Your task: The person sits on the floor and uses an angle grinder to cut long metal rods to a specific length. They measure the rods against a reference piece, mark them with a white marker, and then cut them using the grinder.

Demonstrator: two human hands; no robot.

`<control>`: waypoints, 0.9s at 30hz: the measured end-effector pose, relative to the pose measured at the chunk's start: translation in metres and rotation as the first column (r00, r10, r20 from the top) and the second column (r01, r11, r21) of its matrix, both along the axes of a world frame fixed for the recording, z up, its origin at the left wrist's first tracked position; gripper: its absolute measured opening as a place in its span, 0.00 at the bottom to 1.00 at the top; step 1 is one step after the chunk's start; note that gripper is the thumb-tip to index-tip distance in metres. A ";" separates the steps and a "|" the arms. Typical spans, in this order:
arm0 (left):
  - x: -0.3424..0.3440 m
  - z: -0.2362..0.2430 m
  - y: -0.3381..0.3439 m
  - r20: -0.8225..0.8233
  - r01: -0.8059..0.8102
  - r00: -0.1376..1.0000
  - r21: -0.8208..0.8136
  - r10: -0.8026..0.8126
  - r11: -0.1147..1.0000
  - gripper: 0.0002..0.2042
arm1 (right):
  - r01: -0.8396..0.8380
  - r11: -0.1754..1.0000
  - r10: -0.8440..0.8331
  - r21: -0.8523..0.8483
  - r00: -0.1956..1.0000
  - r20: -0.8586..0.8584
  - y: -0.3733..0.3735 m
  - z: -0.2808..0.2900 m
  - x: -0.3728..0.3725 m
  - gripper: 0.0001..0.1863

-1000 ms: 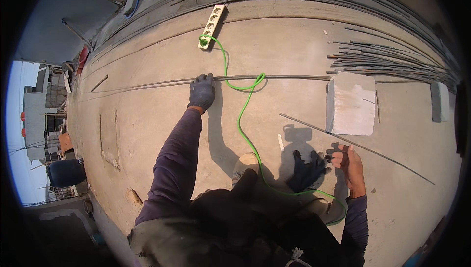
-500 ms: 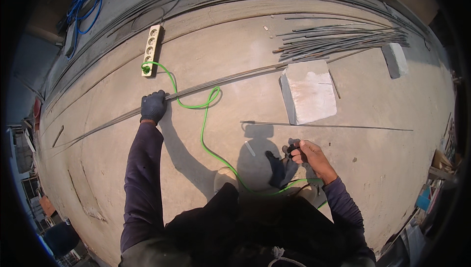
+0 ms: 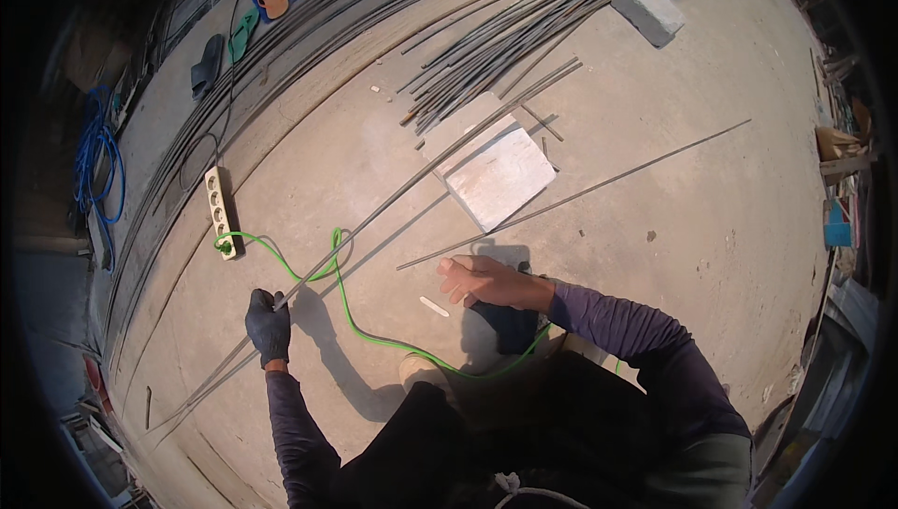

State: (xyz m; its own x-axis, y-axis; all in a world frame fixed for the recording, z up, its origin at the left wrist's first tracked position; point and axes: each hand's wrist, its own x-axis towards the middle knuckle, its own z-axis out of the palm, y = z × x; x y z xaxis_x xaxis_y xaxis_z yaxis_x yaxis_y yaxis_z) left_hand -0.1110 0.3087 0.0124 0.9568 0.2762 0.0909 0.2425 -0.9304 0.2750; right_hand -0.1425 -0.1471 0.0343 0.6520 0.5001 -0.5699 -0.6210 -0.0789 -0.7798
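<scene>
the left hand (image 3: 268, 327), in a dark knit glove, is clamped around the long rods (image 3: 374, 215), thin grey metal, which run from the lower left of the view, through the grip, up to the far right; most of their length lies beyond the hand, toward the pale block (image 3: 500, 172). the left hand is the nearer one, and the only one on them. their shadow falls apart from them on the floor (image 3: 655, 322), so that stretch looks raised, passing over the block's far left side; whether it touches the block i cannot tell. the bare right hand (image 3: 491, 282) is well apart from these rods, its fingers loosely bent; i cannot tell whether it holds anything. just beyond it a single rod (image 3: 599, 189) slants up to the right, close by the block's near corner. the block is chalky and flat-faced, the floor smooth, dusty concrete. a heap of short rods (image 3: 510, 41), dull and brownish grey, fans out behind. a glossy green cord (image 3: 344, 298) loops beneath the long rods and leads to a cream power strip (image 3: 217, 205).
</scene>
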 end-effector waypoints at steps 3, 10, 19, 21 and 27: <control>-0.007 0.017 -0.103 -0.035 0.098 0.994 -0.084 -0.101 0.992 0.15 | 0.140 0.988 -0.136 0.060 0.988 -0.071 0.019 0.004 0.014 0.44; 0.020 0.055 -0.294 0.105 0.591 0.779 -0.453 -0.619 0.667 0.30 | 0.703 0.665 -0.680 0.253 0.709 -0.187 -0.005 0.014 0.052 0.35; 0.028 0.054 -0.172 -0.404 0.284 0.764 -0.489 -0.503 0.825 0.27 | 0.862 0.487 -0.870 0.136 0.493 -0.005 -0.162 0.025 0.126 0.25; 0.017 0.043 -0.116 -0.395 0.326 0.795 -0.363 -0.461 0.873 0.22 | 0.868 0.480 -0.877 0.131 0.479 0.035 -0.186 0.034 0.153 0.26; 0.035 0.026 -0.087 -0.306 0.213 0.852 -0.540 -0.426 0.814 0.22 | 0.897 0.422 -0.907 0.129 0.417 0.066 -0.236 0.018 0.224 0.24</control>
State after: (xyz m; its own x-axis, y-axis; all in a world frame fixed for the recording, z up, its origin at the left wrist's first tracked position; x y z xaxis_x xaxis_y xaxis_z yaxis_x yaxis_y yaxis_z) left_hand -0.0758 0.2217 0.0380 0.9172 -0.1463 -0.3707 0.1402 -0.7522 0.6438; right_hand 0.0811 -0.3835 0.0524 0.8031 -0.3833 -0.4562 -0.2169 0.5251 -0.8229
